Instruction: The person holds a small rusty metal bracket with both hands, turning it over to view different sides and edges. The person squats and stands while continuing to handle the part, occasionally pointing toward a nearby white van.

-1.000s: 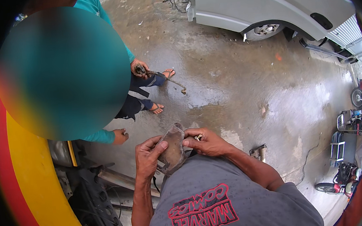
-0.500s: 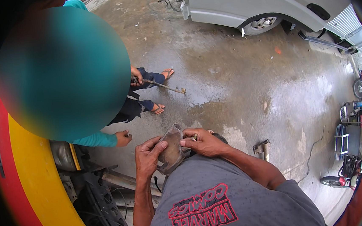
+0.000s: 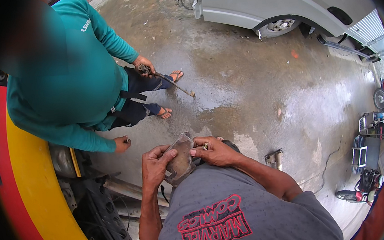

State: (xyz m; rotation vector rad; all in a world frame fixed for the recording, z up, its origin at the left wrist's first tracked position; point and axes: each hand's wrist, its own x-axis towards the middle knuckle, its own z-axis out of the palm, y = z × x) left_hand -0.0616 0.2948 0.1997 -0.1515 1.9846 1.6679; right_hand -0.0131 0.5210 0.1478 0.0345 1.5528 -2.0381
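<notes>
Both my hands hold a flat, roughly rectangular piece of dirty, translucent brownish plastic [image 3: 180, 158], with a raised rim, in front of my chest. My left hand [image 3: 156, 165] is closed on its left edge, thumb on the upper face. On the opposite edge my right hand [image 3: 216, 153] pinches it between thumb and fingers. A small yellowish thing [image 3: 206, 146] shows at the right fingers; what it is I cannot make out. The undersides of the fingers are hidden.
A co-worker in a teal top [image 3: 76, 84] stands at the left, holding a thin metal wand [image 3: 178, 87]. Beside me is a red and yellow vehicle [image 3: 29, 169]. A silver van [image 3: 255, 6] stands far off, motorcycles [image 3: 364, 183] at right. A metal bracket [image 3: 275, 158] lies on the wet floor.
The co-worker's lower hand has moved slightly left, and the wand tip slightly up and left in view. My hands keep their hold on the plastic piece with little visible movement.
</notes>
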